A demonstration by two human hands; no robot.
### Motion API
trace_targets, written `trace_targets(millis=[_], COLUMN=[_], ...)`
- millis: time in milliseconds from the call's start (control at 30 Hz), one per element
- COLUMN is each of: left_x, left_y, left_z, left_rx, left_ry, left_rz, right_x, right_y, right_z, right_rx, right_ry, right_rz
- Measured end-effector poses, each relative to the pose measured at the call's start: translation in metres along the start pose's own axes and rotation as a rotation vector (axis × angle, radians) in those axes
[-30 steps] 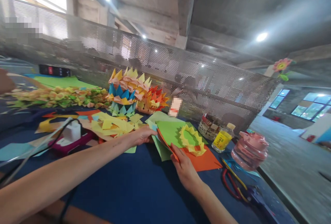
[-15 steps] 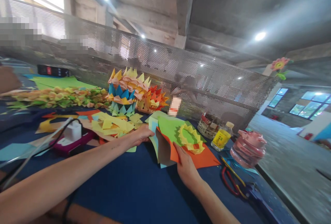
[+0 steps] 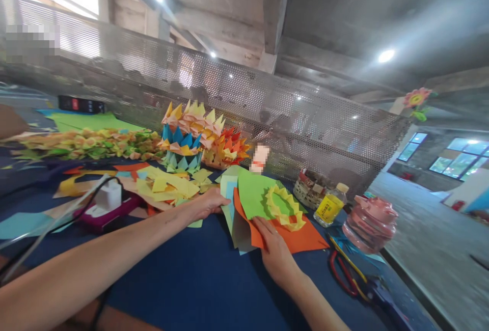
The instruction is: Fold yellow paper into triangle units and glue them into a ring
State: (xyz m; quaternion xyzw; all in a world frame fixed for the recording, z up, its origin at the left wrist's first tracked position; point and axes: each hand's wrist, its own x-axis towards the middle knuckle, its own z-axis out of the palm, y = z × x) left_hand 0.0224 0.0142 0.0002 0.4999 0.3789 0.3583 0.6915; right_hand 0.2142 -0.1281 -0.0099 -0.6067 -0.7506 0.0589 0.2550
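Observation:
My left hand [image 3: 211, 203] is closed on the left edge of the pale green and blue paper sheets [image 3: 229, 198]. My right hand [image 3: 275, 249] grips the near edge of an orange paper sheet [image 3: 309, 237], fingers over the top and thumb hidden. Its fingertips also touch the bright green sheet [image 3: 254, 193] lying on the orange one. The orange sheet's left edge curls up, leaving a gap above the paler sheets. A yellow folded-paper ring [image 3: 294, 222] with pointed teeth rests on the green and orange sheets, just beyond my right hand.
Folded-paper crowns [image 3: 183, 140] and yellow paper pieces [image 3: 168, 186] lie at the back left, near a purple power strip [image 3: 110, 214] with cables. At right stand a basket [image 3: 309, 193], yellow-labelled bottle [image 3: 329, 206], pink jug [image 3: 369, 226] and red-and-yellow-handled tools [image 3: 347, 272]. Perforated panel [image 3: 229, 97] behind.
My right fingers have come down flatter over the green and orange sheets. The orange sheet's raised left edge has shifted slightly. My left hand keeps its hold; the view has moved a little.

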Motion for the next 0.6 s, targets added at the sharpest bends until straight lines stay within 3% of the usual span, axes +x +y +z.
trace_targets(millis=[600], left_x=[-0.003], left_y=[0.004], left_z=[0.003], left_rx=[-0.067], left_ry=[-0.003], left_rz=[-0.025], right_x=[-0.002], right_y=[-0.015], right_z=[-0.01], right_rx=[-0.084], right_ry=[-0.12], right_rz=[0.06])
